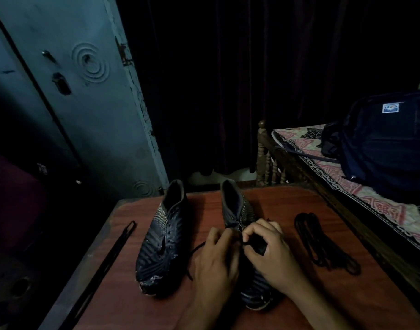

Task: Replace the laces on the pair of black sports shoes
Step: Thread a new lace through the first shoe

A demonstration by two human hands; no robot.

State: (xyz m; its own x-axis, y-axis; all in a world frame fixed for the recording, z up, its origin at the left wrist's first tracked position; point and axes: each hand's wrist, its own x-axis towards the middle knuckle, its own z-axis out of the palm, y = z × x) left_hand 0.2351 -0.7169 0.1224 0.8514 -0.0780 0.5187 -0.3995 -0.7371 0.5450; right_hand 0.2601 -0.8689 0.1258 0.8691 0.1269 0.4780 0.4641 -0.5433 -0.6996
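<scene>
Two black sports shoes on a reddish wood table [299,203], toes toward the person, heels at 12 o'clock; left shoe [162,236] stands alone w/ bare eyelets, toe scuffed pale; right shoe [239,210] sits at its 3 o'clock, apart from it, mostly covered by both hands. Left hand [215,260] lies over the shoe's inner side, fingers curled, grip narrow on a black lace [199,247] that trails off at 8 o'clock onto the table; right hand [267,248] over the eyelet area, thumb and forefinger pinched tight on the lace near the eyelets; exact eyelet can't be told, too dark. Coiled black lace bundle [323,244] lies at 3 o'clock of the right shoe, near the table's right edge; one long flat black lace [109,253] stretched along the left edge, at 9 o'clock of the left shoe. Bed [347,184] w/ patterned sheet beyond the table at 2 o'clock, dark backpack [382,144] on it; grey-blue metal cupboard [85,115] at 11 o'clock.
</scene>
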